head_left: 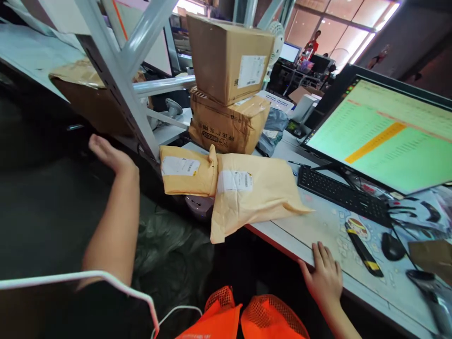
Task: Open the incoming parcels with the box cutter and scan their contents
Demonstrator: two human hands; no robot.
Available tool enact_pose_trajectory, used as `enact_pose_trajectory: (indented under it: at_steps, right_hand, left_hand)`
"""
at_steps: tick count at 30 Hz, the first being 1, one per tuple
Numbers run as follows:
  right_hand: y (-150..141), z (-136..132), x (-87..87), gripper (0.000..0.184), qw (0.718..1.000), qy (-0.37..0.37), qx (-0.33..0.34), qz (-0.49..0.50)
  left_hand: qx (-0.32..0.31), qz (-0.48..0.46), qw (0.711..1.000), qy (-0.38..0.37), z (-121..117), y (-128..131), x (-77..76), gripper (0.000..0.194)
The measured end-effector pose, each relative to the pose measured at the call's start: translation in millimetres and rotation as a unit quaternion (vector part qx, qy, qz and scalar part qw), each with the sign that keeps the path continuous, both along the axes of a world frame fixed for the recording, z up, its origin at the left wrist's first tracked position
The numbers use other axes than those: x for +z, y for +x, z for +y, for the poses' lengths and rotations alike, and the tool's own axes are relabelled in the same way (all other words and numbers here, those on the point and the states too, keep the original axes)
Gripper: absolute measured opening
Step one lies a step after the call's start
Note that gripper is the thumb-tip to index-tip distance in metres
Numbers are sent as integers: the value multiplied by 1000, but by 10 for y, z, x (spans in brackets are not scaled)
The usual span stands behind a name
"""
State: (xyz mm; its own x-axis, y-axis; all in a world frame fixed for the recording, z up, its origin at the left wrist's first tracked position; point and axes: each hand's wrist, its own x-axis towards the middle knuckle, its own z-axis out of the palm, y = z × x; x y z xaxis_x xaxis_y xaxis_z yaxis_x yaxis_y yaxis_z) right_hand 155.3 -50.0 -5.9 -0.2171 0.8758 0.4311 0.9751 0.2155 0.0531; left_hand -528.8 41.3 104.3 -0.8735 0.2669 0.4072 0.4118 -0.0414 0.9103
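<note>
Resting on the tabletop (294,233) edge near the keyboard (342,195), right hand (325,275) is flat, grip released. Left hand (112,153) is well left of the keyboard, fingers spread, holding nothing. Large mailer (261,188) lies just left of the keyboard, overhanging the edge; small mailer (189,172) farther left, touching it. Both look light, soft, slightly slippery: take hold at the filled middle, not loose corners. Contents hidden. Upper box (226,61) and lower box (226,125), left of and beyond the keyboard: closed, stiffer, contents unseen.

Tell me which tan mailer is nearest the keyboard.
The larger mailer, on the right; the smaller mailer lies to its left, beside the metal post, farther from the keyboard.
</note>
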Motion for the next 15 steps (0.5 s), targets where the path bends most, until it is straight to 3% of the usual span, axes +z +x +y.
enact_pose_trajectory:
  at_steps: [1,2,3,4,5,7,10,12,14,15]
  right_hand:
    - [-8,5,-1,72,1000,3,2,0]
    - [-16,12,-3,71,1000,6,3,2]
    - [-26,18,-4,70,1000,8,3,8]
    - [-36,24,-3,69,1000,9,2,17]
    - [-46,26,2,67,1000,9,2,29]
    - [-52,17,26,63,998,2,12,58]
    - [25,-49,90,53,991,-28,71,114]
    - [180,-128,145,48,978,-44,117,169]
    - [457,-227,218,45,963,-39,130,233]
    - [646,-280,264,44,957,-26,119,263]
  left_hand:
    - [39,-4,999,14,-155,303,-50,40]
    - [18,-9,1000,6,-317,630,-123,36]
    - [-80,-13,996,-41,-475,963,-211,34]
    - [-199,-13,973,-115,-616,1282,-302,37]
    - [-279,-6,942,-188,-725,1572,-382,41]
    - [-362,-2,891,-273,-820,2023,-474,48]
    - [-394,-164,873,-237,-668,2425,-424,38]
    - [-414,-315,832,-193,-490,2624,-335,25]
    - [-413,-387,807,-166,-376,2839,-266,22]
    - [-410,-394,809,-150,-366,2958,-247,26]
